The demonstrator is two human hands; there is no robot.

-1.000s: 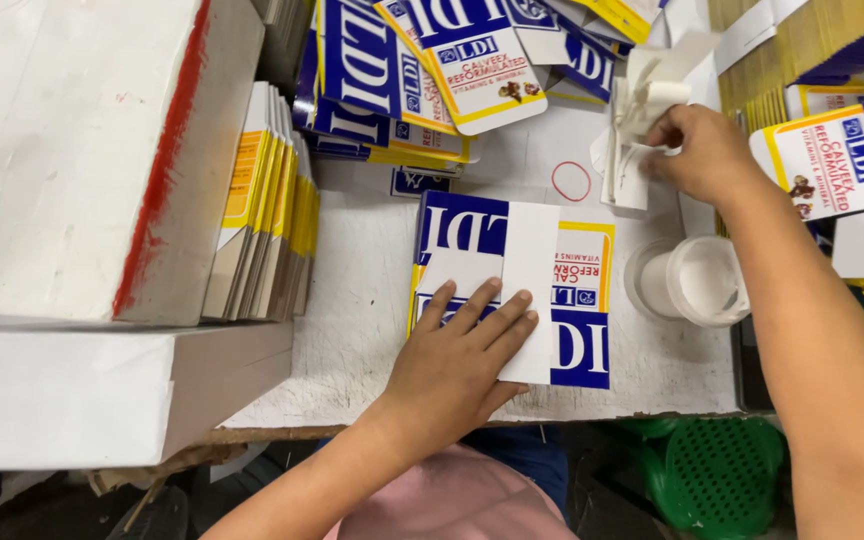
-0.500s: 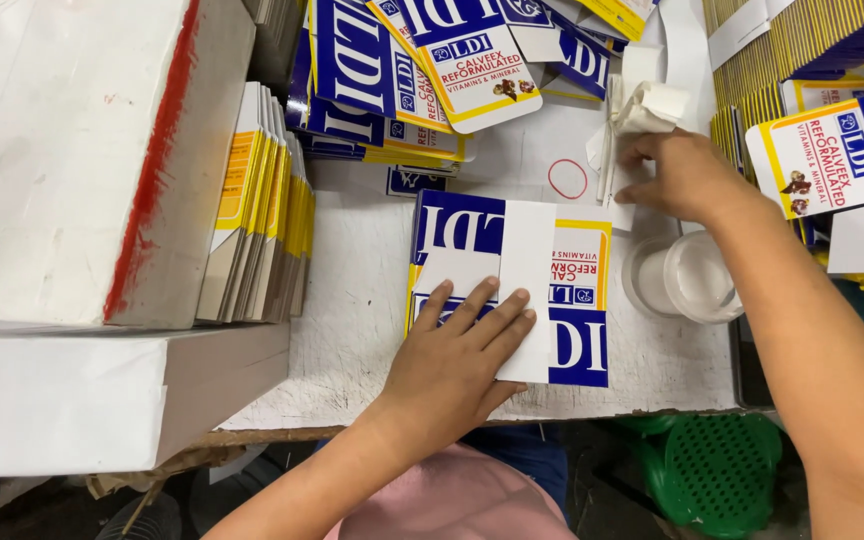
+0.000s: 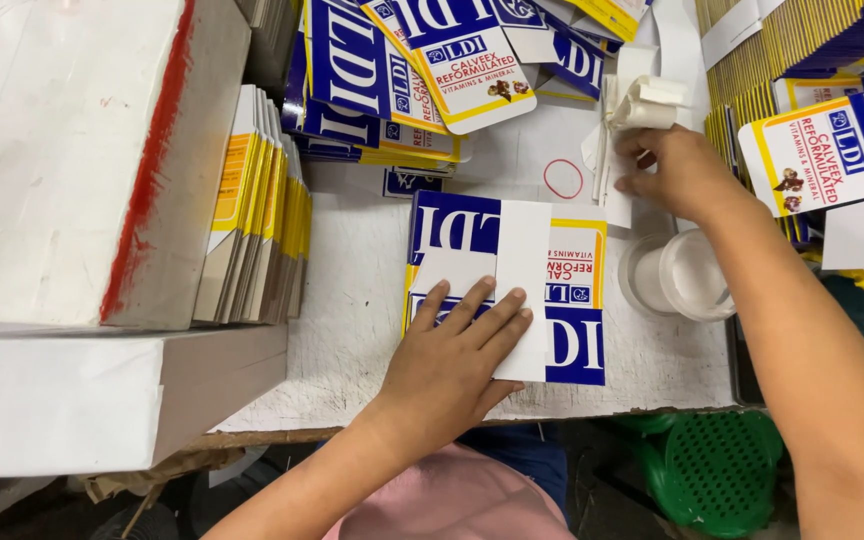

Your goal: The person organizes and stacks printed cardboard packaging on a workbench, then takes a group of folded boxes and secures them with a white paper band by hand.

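Near the bench's front edge, your left hand [image 3: 452,365] is pressing flat, fingers spread, on the white paper band [image 3: 522,285] crossing the stack of blue-and-yellow flat cartons [image 3: 572,320]. Your right hand [image 3: 677,175] is pinching white paper strips [image 3: 617,165] beyond the stack. Keep the stack squared while drawing one strip.

The left hand [image 3: 449,372] covers the lower left part of the flat blue and yellow carton stack [image 3: 572,300], and the white paper strip [image 3: 522,285] hides a band across its print. The right hand [image 3: 674,172] hides the lower ends of the white paper slips [image 3: 642,100], so its grip cannot be told. The large white box [image 3: 62,150] runs off the left edge, and the green basket [image 3: 717,475] lies partly under the worktop [image 3: 352,330] and the right forearm.
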